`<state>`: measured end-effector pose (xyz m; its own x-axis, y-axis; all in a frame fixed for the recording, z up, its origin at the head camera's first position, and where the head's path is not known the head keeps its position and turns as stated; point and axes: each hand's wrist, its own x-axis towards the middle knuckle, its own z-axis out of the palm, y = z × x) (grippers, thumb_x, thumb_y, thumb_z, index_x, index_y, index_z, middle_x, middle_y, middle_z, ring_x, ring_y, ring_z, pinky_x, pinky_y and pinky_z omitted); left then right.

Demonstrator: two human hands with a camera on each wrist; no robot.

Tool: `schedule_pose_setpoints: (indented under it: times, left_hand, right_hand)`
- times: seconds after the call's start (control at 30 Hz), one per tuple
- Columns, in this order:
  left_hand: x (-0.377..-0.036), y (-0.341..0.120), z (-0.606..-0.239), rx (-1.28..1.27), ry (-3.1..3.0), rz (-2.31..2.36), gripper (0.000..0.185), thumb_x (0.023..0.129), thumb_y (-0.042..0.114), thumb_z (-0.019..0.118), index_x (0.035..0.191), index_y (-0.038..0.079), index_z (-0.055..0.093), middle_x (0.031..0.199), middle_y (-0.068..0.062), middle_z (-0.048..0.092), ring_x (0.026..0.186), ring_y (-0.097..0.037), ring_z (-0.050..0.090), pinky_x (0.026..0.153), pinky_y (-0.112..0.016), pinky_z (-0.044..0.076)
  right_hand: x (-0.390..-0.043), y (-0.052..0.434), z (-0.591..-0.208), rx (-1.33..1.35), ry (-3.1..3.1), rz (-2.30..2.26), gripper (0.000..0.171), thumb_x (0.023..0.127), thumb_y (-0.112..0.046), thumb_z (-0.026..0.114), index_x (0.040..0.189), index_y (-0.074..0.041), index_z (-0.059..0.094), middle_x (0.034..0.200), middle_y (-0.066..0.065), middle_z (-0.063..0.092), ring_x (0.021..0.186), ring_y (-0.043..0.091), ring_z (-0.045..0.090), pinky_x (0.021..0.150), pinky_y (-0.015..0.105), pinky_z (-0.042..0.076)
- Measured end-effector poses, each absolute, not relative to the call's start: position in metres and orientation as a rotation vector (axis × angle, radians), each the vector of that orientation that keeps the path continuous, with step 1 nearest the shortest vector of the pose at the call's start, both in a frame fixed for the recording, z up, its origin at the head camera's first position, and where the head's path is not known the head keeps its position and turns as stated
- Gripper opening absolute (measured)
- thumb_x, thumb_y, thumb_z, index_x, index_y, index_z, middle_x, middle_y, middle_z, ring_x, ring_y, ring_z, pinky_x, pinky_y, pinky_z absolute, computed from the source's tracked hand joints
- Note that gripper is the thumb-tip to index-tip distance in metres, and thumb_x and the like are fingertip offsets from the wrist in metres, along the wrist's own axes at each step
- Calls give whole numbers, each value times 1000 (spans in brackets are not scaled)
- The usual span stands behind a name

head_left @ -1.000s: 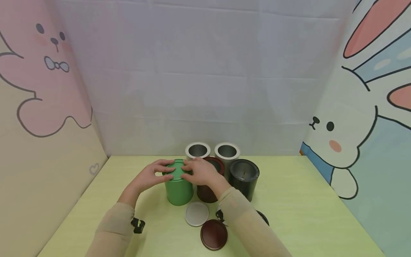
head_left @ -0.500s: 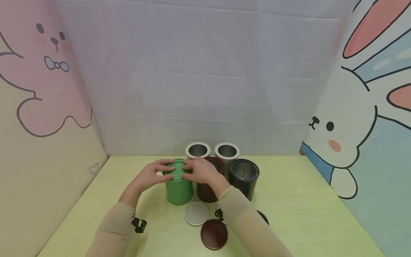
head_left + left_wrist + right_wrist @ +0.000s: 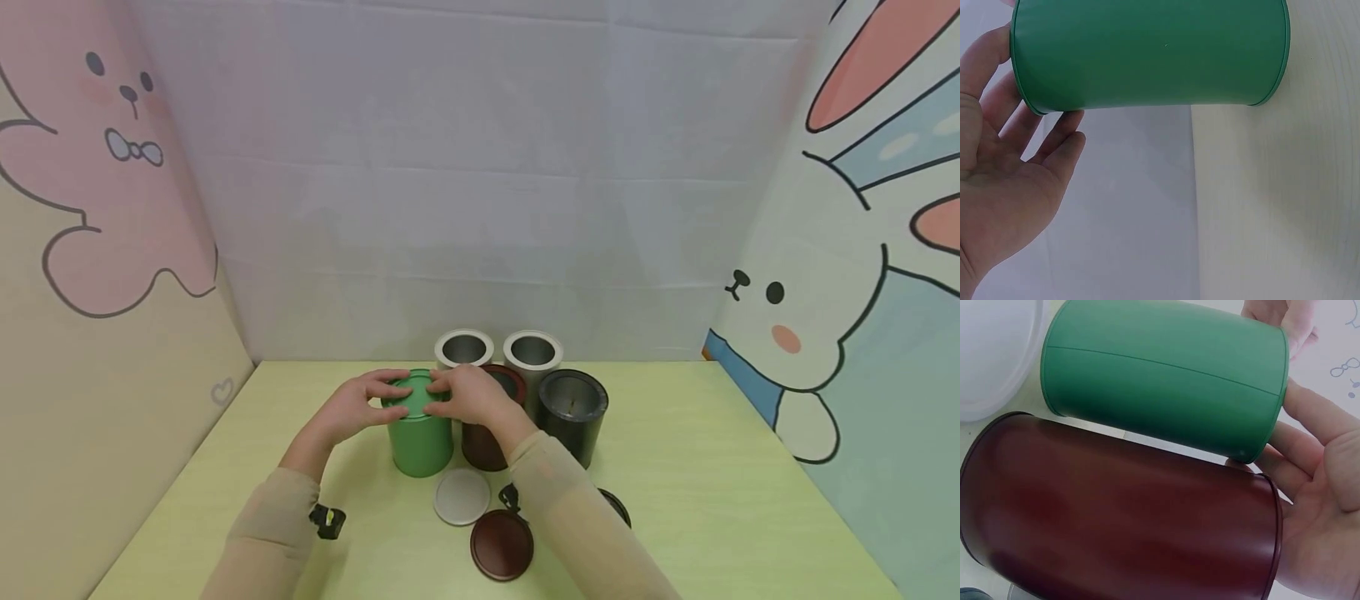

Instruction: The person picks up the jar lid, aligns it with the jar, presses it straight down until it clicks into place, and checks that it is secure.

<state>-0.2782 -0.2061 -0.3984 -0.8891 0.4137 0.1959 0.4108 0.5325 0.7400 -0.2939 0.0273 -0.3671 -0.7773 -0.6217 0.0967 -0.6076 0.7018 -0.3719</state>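
While the green lid [image 3: 411,395] is seen only from the head view, both hands' fingers [image 3: 390,385] are curled and pressed on its rim atop the green tin [image 3: 420,437].

Left hand [image 3: 352,410] and right hand [image 3: 467,398] rest on the lidded green cylindrical tin [image 3: 420,427], upright on the yellow-green counter [image 3: 712,500] beside an open maroon metal tin [image 3: 487,437].
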Motion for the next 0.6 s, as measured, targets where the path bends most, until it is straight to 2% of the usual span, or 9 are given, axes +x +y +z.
schedule_pose_setpoints:
  times: [0.23, 0.6]
  left_hand:
    - [-279, -208, -399, 724, 2717, 1339, 42, 88, 25, 77, 124, 3, 70, 147, -11, 49, 138, -38, 37, 104, -56, 40]
    - [-280, -210, -403, 758, 2725, 1353, 41, 89, 25, 77, 124, 4, 70, 147, -12, 49, 138, -40, 37, 104, -57, 40]
  right_hand:
    - [-293, 29, -372, -1086, 2870, -576, 44, 94, -34, 70, 131, -11, 66, 147, 3, 49, 131, 22, 51, 102, 33, 46]
    - [-290, 32, -373, -1113, 2899, -520, 44, 96, -37, 66, 133, -13, 64, 149, 2, 47, 134, 25, 46, 107, 38, 41]
